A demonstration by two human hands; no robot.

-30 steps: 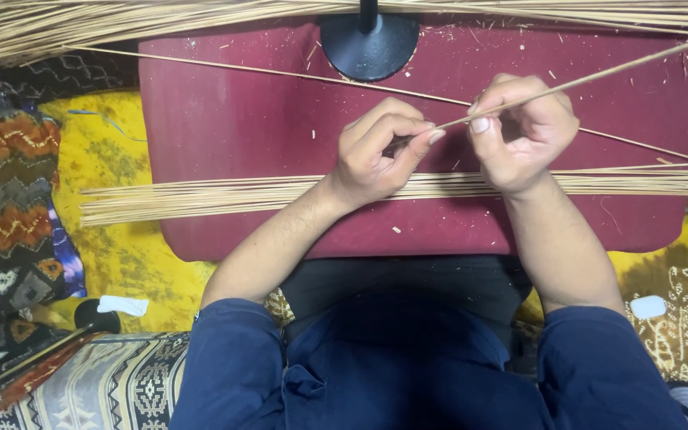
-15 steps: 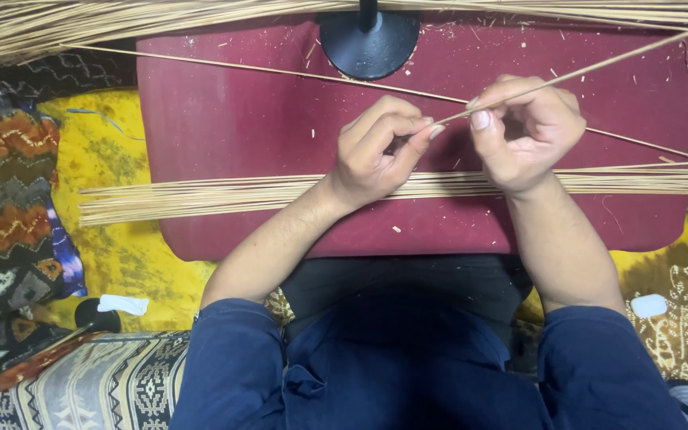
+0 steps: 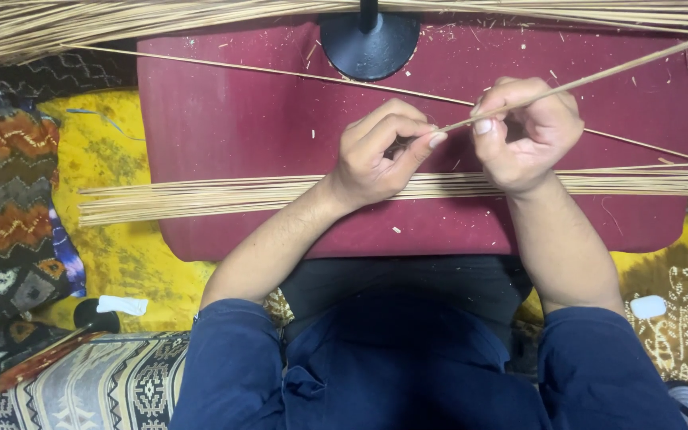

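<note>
While the right hand (image 3: 531, 131) pinches one thin stick (image 3: 599, 76) between thumb and forefinger, its near end meets the curled fingertips of the left hand (image 3: 376, 155) above the red board (image 3: 224, 135); judged from this, splitting or stripping goes best with both pinches kept tight and close together at the tip. Count: two hands, one held stick, one loose stick (image 3: 240, 68) lying slantwise, one flat bundle (image 3: 201, 197) across the board, one black stand base (image 3: 369, 44), one larger heap (image 3: 121, 20) beyond.
</note>
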